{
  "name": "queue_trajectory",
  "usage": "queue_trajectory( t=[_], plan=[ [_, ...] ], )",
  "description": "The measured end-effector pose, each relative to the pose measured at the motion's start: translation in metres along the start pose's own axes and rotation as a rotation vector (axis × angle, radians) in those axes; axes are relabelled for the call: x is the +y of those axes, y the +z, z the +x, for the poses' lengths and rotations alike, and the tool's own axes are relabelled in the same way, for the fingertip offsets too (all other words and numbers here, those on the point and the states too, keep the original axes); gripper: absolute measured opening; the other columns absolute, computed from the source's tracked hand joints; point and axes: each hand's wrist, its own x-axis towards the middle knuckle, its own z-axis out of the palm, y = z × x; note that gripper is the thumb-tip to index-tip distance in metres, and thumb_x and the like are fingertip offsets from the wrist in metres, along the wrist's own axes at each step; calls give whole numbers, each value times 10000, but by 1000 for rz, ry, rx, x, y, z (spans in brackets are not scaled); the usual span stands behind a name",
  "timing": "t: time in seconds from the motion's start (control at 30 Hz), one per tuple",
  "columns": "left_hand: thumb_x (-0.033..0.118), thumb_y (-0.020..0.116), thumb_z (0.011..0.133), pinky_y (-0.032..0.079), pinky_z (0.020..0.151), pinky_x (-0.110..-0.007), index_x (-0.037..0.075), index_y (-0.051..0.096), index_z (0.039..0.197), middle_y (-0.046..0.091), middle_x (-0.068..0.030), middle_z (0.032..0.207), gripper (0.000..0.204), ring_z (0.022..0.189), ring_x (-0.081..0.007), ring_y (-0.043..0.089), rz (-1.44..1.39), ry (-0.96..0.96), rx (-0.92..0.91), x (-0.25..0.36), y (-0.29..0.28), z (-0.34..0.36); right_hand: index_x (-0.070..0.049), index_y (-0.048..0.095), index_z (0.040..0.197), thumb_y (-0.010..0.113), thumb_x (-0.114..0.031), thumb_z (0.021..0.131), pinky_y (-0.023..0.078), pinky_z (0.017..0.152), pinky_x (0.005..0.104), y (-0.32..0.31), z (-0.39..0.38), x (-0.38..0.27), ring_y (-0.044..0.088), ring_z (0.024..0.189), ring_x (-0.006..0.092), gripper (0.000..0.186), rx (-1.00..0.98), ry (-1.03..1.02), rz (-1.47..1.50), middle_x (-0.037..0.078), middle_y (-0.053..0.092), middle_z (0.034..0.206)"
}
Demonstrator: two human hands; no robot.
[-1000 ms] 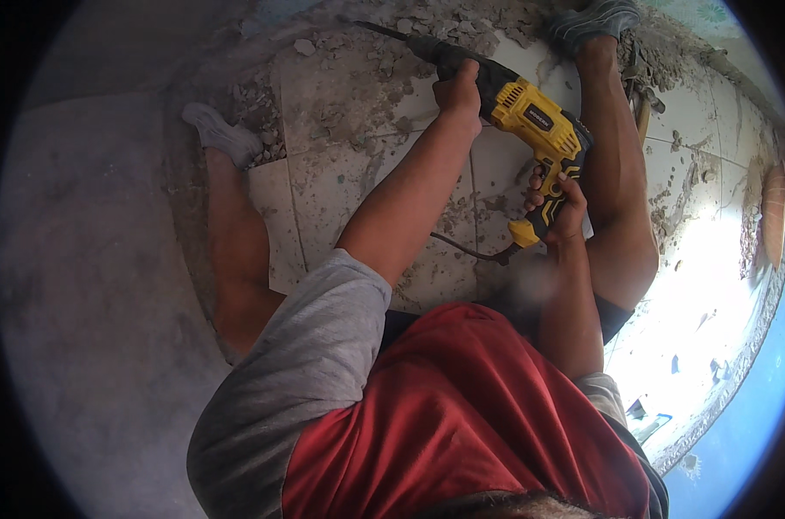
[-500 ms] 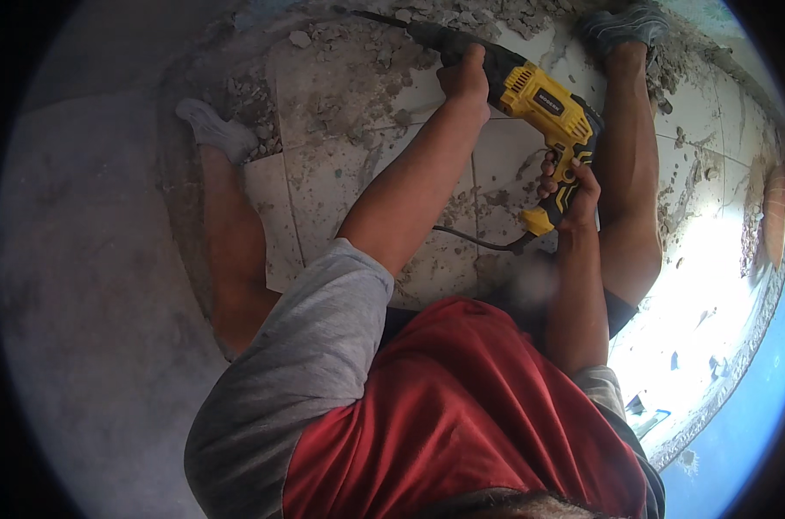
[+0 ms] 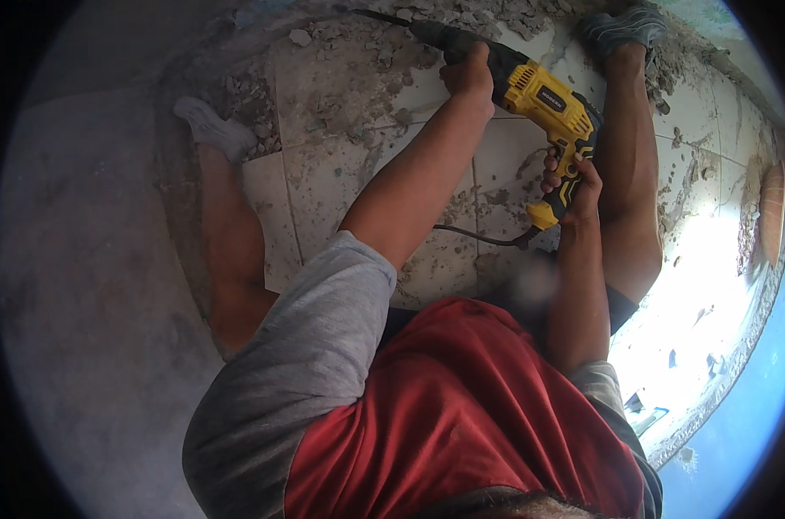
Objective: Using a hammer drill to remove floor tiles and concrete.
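Observation:
A yellow and black rotary hammer drill (image 3: 548, 97) lies slantwise in front of me, its dark bit (image 3: 373, 15) pointing to the far left. My left hand (image 3: 470, 73) is wrapped round the black front part of the drill, just behind its nose. With my right hand (image 3: 574, 183) I grip the rear handle, fingers curled round it near the trigger. A black power cord (image 3: 483, 238) leaves the bottom of the handle and runs left over the tiles. The bit's tip reaches broken mortar at the far edge, where dim light makes contact hard to tell.
Pale floor tiles (image 3: 435, 259) lie under the drill, strewn with dust and crumbs. Broken rubble (image 3: 470, 16) is heaped along the far side, with more beside my left shoe (image 3: 211, 128). My right shoe (image 3: 626, 28) rests at the far right. Strong light falls on the right.
The drill and both hands have shifted very slightly; my grip looks the same. The rest of the scene stays as it was.

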Motion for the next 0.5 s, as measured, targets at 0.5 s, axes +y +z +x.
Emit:
queue_trajectory(
  t=[0.5],
  plan=[
    [349, 700, 747, 444, 989, -404, -48, 301, 1357, 463, -213, 1338, 829, 1154, -321, 534, -13, -5, 78, 11, 11, -14, 33, 536, 1089, 533, -296, 837, 447, 528, 274, -5, 8, -16, 513, 551, 130, 414, -34, 4, -27, 86, 573, 811]
  ],
)
